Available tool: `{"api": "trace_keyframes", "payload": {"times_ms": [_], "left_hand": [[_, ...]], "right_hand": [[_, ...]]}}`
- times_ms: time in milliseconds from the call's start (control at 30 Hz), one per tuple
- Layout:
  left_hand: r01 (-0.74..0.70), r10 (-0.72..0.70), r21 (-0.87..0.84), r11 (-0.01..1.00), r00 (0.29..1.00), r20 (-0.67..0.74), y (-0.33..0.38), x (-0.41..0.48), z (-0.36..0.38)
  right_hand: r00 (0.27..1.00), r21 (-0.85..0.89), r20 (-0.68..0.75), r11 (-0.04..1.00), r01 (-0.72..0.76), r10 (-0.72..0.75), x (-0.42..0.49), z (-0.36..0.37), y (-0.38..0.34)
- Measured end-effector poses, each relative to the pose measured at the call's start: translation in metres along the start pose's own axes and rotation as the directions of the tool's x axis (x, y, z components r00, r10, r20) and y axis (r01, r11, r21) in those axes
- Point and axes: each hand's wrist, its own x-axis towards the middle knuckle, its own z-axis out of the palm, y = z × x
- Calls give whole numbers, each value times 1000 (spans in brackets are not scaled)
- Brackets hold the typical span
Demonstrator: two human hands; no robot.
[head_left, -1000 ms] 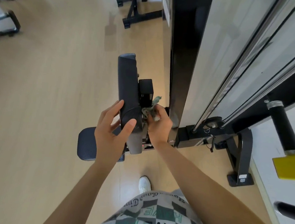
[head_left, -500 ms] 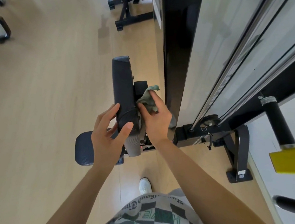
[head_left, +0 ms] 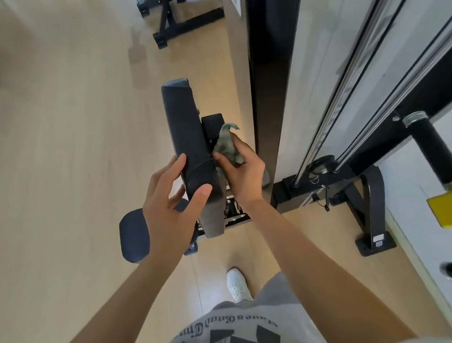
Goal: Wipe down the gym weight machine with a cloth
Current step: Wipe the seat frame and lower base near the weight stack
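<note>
Fingers [head_left: 221, 161] of the right hand [head_left: 242, 172] are closed around a crumpled green cloth [head_left: 225, 145], pressing it against the back side of the black back pad [head_left: 186, 137] of the weight machine. The left hand [head_left: 169, 207] has its fingers spread open, thumb and fingertips resting on the lower rounded end of this pad, not gripping it fully. Below is the round seat [head_left: 133, 235], and a white shoe [head_left: 238, 284] stands on the wooden floor [head_left: 56, 156].

Open passage: pale wooden floor [head_left: 56, 156], left of the upright black padded backrest [head_left: 184, 135].
Narrow passage: gap between backrest and tall black steel column [head_left: 268, 79], partly blocked by a black square bracket [head_left: 211, 123].
Right side: chrome guide rods [head_left: 342, 105], black floor brace [head_left: 371, 211].
</note>
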Motion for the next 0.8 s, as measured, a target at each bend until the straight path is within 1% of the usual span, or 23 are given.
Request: {"api": "trace_keyframes", "payload": {"times_ms": [100,167,267,333,367,467,567,633,700,800], "left_hand": [[-6,6,8,1000,1000,12,0,2,-2],[-16,16,15,1000,1000,6,0,1,-1],[-35,37,44,998,999,-28,0,1,3],[-37,40,58,998,998,-47,0,-1,6],[-28,31,54,998,998,-54,0,-2,8],[8,-4,37,999,996,-90,2,-6,11],[42,-39,21,999,992,-121,4,-9,16],[62,-61,1,998,989,-137,5,-12,18],[64,-64,-7,998,987,-150,4,-14,20],[44,-44,2,999,987,-152,0,-13,20]], "right_hand": [[1000,-12,-19,1000,-6,6,-2,1,3],[998,-6,-12,998,-67,67,-5,0,10],[970,25,95,974,-227,224,-10,-1,27],[942,-42,171,957,-287,290,-9,-1,40],[933,-94,199,954,-285,298,-8,0,45],[916,-226,254,940,-257,311,-6,0,58],[904,-256,276,931,-259,327,-5,-2,62],[917,-283,263,933,-223,299,-4,-2,61],[927,-224,249,948,-226,280,-7,-2,54],[963,-51,179,979,-195,202,-8,-4,34]]}}
